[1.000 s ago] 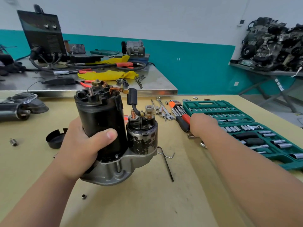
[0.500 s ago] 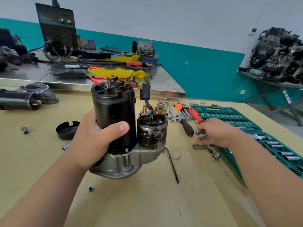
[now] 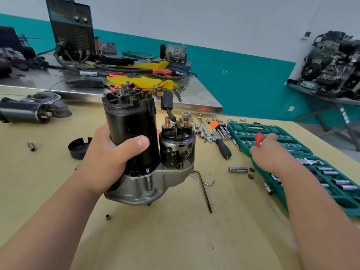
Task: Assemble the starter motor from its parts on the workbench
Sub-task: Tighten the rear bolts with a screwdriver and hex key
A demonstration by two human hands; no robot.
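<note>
Starter motor [image 3: 132,133] stands upright near the middle of the bench [image 3: 175,240]. My left hand [image 3: 109,162] grips its black body, with the thumb across the front and the fingers wrapped behind. I cannot tell whether its grey nose housing rests on the bench or hangs just above it. The solenoid [image 3: 177,151] sits against the motor's right side, clear of that hand.

Well to the right of the motor, my right hand [image 3: 268,152] is over the green socket case [image 3: 243,129], fingers curled round a red-handled tool [image 3: 258,138]. Between the motor and that hand lie a black-handled screwdriver [image 3: 224,148] and a loose socket [image 3: 237,169]. A bent hex key [image 3: 204,190] lies just right of the motor's base. A black cap [image 3: 78,149] sits left of the motor, partly hidden by my left hand.
</note>
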